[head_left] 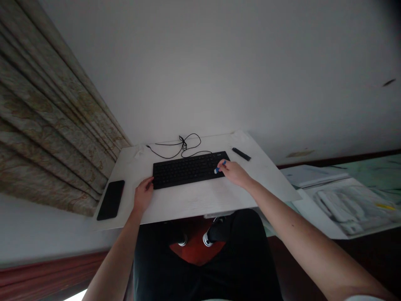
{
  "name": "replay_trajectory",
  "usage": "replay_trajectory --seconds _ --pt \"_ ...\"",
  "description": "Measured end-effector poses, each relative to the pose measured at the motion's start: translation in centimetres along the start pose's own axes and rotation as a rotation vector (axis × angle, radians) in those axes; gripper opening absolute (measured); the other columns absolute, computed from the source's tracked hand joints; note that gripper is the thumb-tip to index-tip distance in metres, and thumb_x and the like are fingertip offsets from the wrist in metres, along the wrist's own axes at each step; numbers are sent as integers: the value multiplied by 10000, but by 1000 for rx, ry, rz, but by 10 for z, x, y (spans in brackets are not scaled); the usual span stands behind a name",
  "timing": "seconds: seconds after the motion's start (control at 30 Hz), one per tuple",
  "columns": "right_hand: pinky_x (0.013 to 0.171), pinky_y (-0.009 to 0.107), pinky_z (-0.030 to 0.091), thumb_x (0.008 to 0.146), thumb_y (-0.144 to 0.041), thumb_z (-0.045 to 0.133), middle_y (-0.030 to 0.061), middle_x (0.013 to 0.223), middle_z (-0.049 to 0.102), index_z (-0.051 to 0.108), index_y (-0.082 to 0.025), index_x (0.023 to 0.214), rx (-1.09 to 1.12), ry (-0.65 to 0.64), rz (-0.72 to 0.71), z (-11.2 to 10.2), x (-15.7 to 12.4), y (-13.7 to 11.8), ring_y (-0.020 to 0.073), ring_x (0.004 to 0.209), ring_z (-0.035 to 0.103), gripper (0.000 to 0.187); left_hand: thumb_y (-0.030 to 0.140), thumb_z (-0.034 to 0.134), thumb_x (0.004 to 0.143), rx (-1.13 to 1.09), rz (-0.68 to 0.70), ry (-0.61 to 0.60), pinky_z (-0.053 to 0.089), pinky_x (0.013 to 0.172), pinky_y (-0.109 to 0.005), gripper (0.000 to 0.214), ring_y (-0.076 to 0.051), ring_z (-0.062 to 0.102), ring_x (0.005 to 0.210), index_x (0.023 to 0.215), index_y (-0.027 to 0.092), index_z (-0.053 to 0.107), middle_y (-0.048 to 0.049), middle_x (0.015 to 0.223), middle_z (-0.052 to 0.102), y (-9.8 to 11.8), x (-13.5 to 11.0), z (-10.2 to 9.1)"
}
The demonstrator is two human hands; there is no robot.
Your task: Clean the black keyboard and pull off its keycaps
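Observation:
A black keyboard [188, 169] lies on a small white table [194, 198], its black cable [180, 146] coiled behind it. My left hand [143, 195] rests on the table with its fingers against the keyboard's left end, steadying it. My right hand [234, 172] is pinched shut on a small blue and white tool [218, 168], whose tip touches the keys at the keyboard's right end.
A black phone [110, 199] lies at the table's left front corner. A slim black stick [241, 154] sits at the back right. A patterned curtain [46, 125] hangs to the left. Papers and a plastic bag [344, 200] lie to the right. My legs are under the table.

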State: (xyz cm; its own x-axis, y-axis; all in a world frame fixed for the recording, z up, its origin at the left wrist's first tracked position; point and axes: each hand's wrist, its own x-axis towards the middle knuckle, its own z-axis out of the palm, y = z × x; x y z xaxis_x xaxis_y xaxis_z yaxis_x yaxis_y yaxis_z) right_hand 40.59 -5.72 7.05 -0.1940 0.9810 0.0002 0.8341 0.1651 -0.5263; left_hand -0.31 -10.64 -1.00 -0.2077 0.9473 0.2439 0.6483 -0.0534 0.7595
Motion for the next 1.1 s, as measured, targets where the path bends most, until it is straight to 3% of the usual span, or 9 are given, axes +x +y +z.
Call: replay_trajectory --seconds 0.13,0.27,0.43,0.53,0.7,0.8,0.97,1.1 --pt "757 265 462 1002 -230 422 36 925 758 661 -208 998 124 -18 -58 9 -4 -5 181 838 700 240 224 523 861 3 9 -12 439 1153 -455 380 -242 636 1216 1187 220 718 -65 1286 698 -1 0 0" --pt "695 274 435 994 -246 452 39 829 741 661 -214 1008 -30 -35 -30 13 -5 -4 202 769 688 211 232 522 866 6 3 -21 437 1153 -463 377 -248 633 1222 1188 206 716 -77 1290 695 0 0 -1" --pt "671 293 425 985 -251 450 70 790 727 665 -210 970 -193 9 41 -1 0 14 236 764 681 219 222 516 869 16 -3 -9 445 1147 -451 374 -241 637 1216 1183 217 719 -70 1290 695 1 0 0" --pt "716 287 451 991 -234 419 65 840 743 661 -205 972 -60 28 25 -3 1 16 215 791 689 244 228 520 867 13 -5 -3 444 1148 -443 375 -237 638 1213 1187 212 717 -67 1282 700 0 0 0" --pt "746 275 470 1015 -261 399 47 948 756 651 -214 1014 126 -4 -57 16 -6 0 190 838 697 256 234 520 869 10 1 0 433 1158 -444 373 -239 636 1217 1183 221 720 -65 1285 698 1 0 0" --pt "734 277 452 1007 -249 426 52 906 749 651 -217 1007 -7 -1 -44 20 -11 0 208 842 697 228 231 521 868 17 -2 -5 424 1165 -445 377 -240 632 1227 1190 217 718 -68 1296 693 3 0 -1" --pt "671 293 418 1006 -276 417 74 817 728 647 -210 1009 -235 50 64 0 -16 17 241 779 684 239 225 514 867 31 -12 -13 435 1152 -460 387 -247 638 1218 1200 202 710 -81 1293 694 5 -1 -2" --pt "683 296 420 1000 -262 415 75 829 728 644 -210 1018 -249 71 59 -10 -18 23 240 794 683 236 226 516 867 36 5 -4 434 1153 -457 390 -250 636 1221 1205 203 708 -81 1298 691 6 -3 -2"
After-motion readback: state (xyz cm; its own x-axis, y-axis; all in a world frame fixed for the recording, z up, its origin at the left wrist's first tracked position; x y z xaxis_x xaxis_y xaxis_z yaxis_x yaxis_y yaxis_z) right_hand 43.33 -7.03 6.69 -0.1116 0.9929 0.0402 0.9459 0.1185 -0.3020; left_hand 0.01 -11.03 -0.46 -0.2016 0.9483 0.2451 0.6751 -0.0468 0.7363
